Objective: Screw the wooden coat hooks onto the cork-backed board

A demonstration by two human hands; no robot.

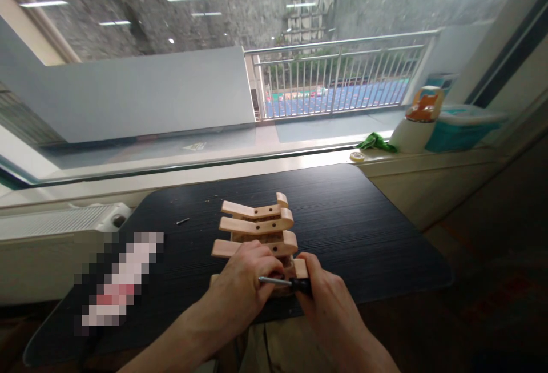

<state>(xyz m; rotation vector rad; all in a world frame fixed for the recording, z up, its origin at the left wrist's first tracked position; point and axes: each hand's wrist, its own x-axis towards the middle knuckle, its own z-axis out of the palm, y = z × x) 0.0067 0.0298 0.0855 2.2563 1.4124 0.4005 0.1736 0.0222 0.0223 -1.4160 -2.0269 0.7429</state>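
A light wooden rack [257, 226] lies on the black table in front of me. It has several curved, hook-ended slats with dark screw holes in them. My left hand [244, 276] is over the near part of the rack, its fingers curled around the wood; the fingertips are partly hidden. My right hand [327, 293] is closed around the black handle of a screwdriver [278, 282], beside the hooked end of the nearest slat. The metal shaft points left, its tip close to my left hand. What the tip touches, if anything, I cannot make out.
A small screw [182, 221] lies on the black table [363, 230], left of the rack. A blurred-out oblong [128, 276] is at the table's left. On the sill are a green cloth [377, 142], a tape roll [357, 156], a white-orange bottle [417, 124] and a teal box [462, 130].
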